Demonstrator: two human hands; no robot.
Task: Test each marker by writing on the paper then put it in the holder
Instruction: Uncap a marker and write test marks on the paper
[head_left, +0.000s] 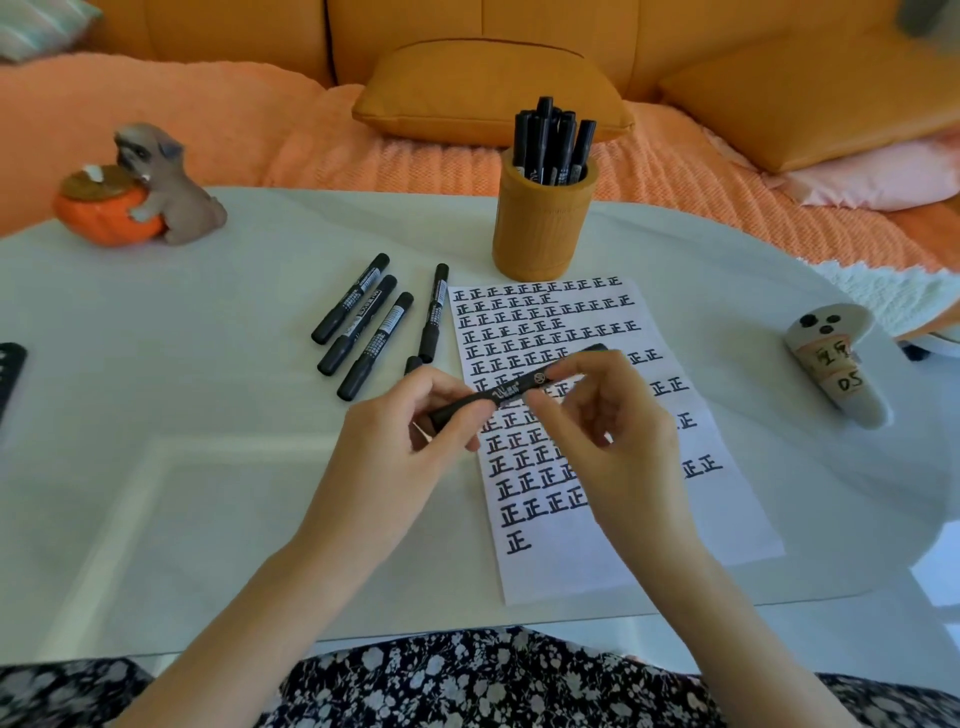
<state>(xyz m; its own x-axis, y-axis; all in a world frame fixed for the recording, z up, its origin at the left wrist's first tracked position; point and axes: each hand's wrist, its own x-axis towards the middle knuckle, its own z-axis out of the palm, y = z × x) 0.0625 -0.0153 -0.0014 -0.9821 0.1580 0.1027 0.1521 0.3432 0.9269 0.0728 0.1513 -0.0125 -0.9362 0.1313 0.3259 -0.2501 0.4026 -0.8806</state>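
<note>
- One marker (511, 389) is up in the air, held slantwise over the left part of the paper (597, 566), not touching it.
- Two hands are on it: the left hand (410, 441) pinches the near end with curled fingers, and the right hand (613, 436) pinches the middle between thumb and fingertips. The far end pokes out beyond the right hand.
- Whether the cap is on, I cannot tell.
- One sheet of paper lies flat on the tabletop (208, 364), filled with rows of the same black character, with a single one on the lowest row.
- Four loose markers (376, 345) lie on the tabletop just left of the paper. Three sit side by side at a slant and the fourth is almost upright in the view.
- A fifth stub (413, 364) peeks out behind the left hand, mostly hidden.
- One tan holder (543, 228) stands at the paper's far edge, with a bunch of black markers (550, 140) upright in it, too crowded to count.
- Far left there is a dog figurine (166, 192) hugging an orange bowl.
- On the right a white ghost figure (831, 364) lies well apart from the paper.
- A dark object (8, 369) is cut off at the left edge.
- Behind the tabletop are an orange cushion (488, 88) and a sofa.
</note>
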